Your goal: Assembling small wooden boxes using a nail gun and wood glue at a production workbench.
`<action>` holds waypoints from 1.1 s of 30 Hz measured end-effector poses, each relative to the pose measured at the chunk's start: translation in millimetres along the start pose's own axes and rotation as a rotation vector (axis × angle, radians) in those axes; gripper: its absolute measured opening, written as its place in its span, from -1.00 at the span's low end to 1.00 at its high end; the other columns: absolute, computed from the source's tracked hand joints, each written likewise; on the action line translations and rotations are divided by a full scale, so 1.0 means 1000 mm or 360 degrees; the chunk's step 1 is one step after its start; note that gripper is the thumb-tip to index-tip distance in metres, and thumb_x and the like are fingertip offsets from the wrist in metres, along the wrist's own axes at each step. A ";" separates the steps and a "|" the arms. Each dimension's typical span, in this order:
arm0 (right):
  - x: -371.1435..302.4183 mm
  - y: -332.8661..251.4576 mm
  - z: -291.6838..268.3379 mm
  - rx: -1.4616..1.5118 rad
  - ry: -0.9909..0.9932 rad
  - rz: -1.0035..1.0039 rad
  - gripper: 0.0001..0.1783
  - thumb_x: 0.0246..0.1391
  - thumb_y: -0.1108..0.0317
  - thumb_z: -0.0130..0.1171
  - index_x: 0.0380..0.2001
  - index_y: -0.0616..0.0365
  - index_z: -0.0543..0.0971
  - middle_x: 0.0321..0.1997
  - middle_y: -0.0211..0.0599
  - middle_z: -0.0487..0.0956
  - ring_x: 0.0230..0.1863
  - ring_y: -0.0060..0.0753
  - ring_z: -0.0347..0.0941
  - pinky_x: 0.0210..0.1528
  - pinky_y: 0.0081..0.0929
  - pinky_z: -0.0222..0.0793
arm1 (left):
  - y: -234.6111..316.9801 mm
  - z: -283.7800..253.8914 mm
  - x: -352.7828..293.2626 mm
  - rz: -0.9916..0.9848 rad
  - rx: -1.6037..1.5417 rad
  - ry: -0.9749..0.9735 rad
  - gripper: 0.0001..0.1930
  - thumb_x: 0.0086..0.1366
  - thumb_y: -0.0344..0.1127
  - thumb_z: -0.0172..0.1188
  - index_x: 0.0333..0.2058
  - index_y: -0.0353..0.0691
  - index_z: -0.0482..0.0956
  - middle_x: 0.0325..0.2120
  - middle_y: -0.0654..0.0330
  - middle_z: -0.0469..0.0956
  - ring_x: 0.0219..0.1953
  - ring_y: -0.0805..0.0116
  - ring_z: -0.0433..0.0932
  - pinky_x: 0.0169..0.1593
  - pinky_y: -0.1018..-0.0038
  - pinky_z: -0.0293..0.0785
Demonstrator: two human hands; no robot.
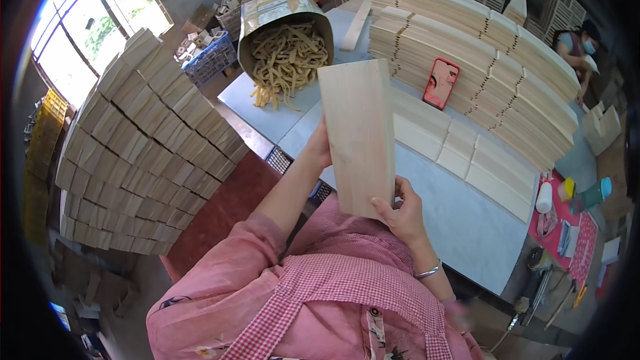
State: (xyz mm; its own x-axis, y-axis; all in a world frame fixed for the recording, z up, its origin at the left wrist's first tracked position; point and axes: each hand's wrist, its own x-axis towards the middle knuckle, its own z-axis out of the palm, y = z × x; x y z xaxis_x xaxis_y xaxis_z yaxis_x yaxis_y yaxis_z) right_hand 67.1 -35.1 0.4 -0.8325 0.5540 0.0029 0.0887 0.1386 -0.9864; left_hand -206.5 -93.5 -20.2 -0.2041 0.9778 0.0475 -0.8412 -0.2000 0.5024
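Upright before me stands a long, pale, box-shaped wooden piece [359,140], its broad face and narrow right side showing; whether it is hollow I cannot tell. My left hand [321,144] is closed on its left edge, with the fingers hidden behind. Near the lower right corner my right hand [401,208] grips it too, thumb on the front face. Under and beyond the piece lies a pale blue-grey tabletop [427,193]. Closest to the left hand, a tipped tin [280,7] spills tan, band-like strips [287,57] onto the table.
Stacked wooden boards [440,40] fill the table's far side; a red-framed phone [441,83] leans there. Flat boards [493,170] lie before them. On my left rises a tall stack of wooden pieces [147,140]. At right are a pink cloth [583,240] and a seated person [579,53].
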 end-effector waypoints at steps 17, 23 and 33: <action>-0.005 0.012 0.017 -0.0282 0.0360 -0.0176 -0.16 -0.04 0.05 0.53 0.13 0.36 0.36 -0.08 0.12 0.63 -0.20 0.05 0.65 -0.13 -0.21 0.57 | -0.051 -0.014 -0.030 0.0069 0.0220 0.0403 -0.43 0.52 0.10 0.06 0.29 -0.18 0.40 0.21 0.09 0.52 0.17 0.26 0.52 0.26 0.25 0.38; -0.011 0.005 0.024 -0.0210 0.0309 -0.0218 -0.15 -0.04 0.06 0.54 0.14 0.33 0.33 -0.07 0.13 0.63 -0.17 0.05 0.65 -0.14 -0.21 0.59 | -0.061 -0.033 -0.025 0.0083 -0.0012 0.0253 -0.42 0.56 0.07 -0.04 0.39 -0.11 0.27 0.32 0.02 0.39 0.26 0.03 0.44 0.29 0.12 0.39; -0.011 0.023 0.037 -0.0458 0.0505 -0.0303 -0.24 -0.02 0.08 0.51 0.07 0.31 0.35 -0.19 0.04 0.61 -0.35 0.00 0.60 -0.30 -0.20 0.53 | -0.044 0.020 -0.013 0.0268 0.0502 0.0768 -0.36 0.48 0.05 0.10 0.37 -0.20 0.29 0.19 0.04 0.49 0.17 0.17 0.49 0.23 0.24 0.41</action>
State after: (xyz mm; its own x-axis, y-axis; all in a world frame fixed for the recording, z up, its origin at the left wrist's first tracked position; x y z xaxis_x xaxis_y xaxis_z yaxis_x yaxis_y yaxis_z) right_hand 58.5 -68.4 -28.1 -0.6443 0.7141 0.2736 0.1359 0.4590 -0.8780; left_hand -156.8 -96.5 -25.9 -0.5881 0.7806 -0.2117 -0.6034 -0.2491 0.7576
